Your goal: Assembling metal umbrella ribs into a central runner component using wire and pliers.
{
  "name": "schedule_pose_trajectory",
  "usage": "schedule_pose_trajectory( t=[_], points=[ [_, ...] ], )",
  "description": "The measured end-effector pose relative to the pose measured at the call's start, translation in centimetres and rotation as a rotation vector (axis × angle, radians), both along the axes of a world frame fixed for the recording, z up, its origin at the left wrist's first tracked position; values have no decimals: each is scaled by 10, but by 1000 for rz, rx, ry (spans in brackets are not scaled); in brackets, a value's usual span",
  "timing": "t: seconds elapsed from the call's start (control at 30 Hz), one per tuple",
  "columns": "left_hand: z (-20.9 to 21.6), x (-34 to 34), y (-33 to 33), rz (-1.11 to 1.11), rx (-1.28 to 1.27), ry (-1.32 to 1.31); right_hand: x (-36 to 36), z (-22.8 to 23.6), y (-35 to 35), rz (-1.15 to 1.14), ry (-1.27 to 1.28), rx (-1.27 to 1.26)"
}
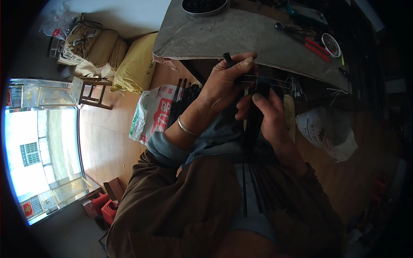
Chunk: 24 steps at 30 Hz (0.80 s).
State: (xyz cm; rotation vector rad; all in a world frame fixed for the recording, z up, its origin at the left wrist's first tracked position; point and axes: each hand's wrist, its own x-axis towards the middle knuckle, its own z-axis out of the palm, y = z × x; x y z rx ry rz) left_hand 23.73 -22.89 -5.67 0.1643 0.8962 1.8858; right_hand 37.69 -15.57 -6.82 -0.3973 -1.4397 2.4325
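Well, a dark stick (227, 59) (blunt-ended).

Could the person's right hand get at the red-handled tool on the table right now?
Probably yes: the red-handled tool lies uncovered on the table. The right hand seems to hold a dark piece, though, so it might have to let go first.

Two hands can be counted: the left hand (230, 72) and the right hand (273, 114). One bracelet (186, 126) is worn. One table (189, 38), one bowl (204, 14) and one small round dish (324, 39) are seen. Two red handles (317, 52) are found. One yellow sack (137, 62), one wooden stool (77, 90) and two white bags (316, 129) can be counted. Lots of black sticks (245, 189) are seen, but they are packed too close to be counted.
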Motion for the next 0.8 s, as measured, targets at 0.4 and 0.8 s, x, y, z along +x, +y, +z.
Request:
schedule_pose_trajectory(
  t=[0.4, 0.8],
  points=[
    [-7, -7, -1, -5, 35, 155, -4, 1, 0, 10, -9, 42],
    [1, -10, 0, 21, 26, 238, -7, 0, 0, -8, -24, 39]
  ],
)
